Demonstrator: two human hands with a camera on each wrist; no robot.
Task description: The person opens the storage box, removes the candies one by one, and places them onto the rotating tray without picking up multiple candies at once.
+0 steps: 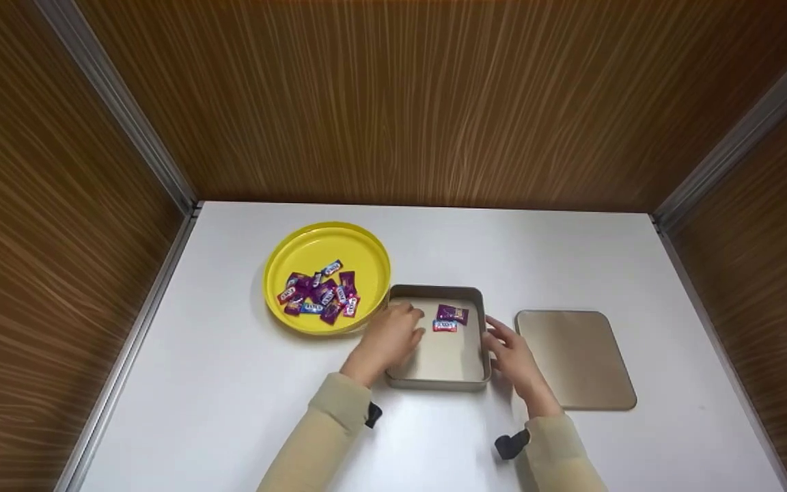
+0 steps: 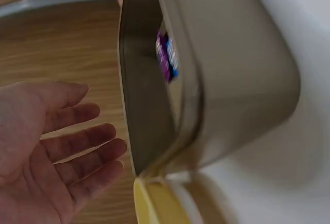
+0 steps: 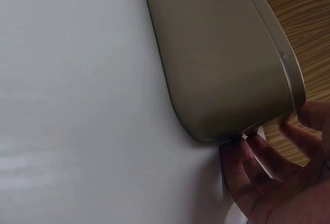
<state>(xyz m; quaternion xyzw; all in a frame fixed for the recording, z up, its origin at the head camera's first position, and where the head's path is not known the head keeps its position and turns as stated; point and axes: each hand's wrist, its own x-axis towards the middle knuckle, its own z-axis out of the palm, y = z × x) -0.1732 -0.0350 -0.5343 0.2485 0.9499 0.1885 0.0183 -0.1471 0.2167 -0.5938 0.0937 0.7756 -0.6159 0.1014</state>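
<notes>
A square metal tin [image 1: 441, 362] stands uncovered on the white table. Inside it lie a purple-wrapped candy [image 1: 453, 314] and a red-and-blue wrapped candy [image 1: 445, 326], side by side. My left hand [image 1: 388, 336] hovers over the tin's left edge; in the left wrist view its fingers [image 2: 85, 141] are spread and loosely extended, with nothing held. Against the tin's right side, my right hand [image 1: 515, 359] rests its fingertips; in the right wrist view the fingers [image 3: 273, 159] touch the outer wall [image 3: 221, 64] and the thumb is at the rim.
Left of the tin, a round yellow tray [image 1: 359, 249] holds a pile of wrapped candies [image 1: 322, 294], its edge close to the tin's corner. A flat metal lid [image 1: 574, 359] lies right of the tin, beside my right hand. Wood-grain panels [image 1: 393, 102] enclose the table.
</notes>
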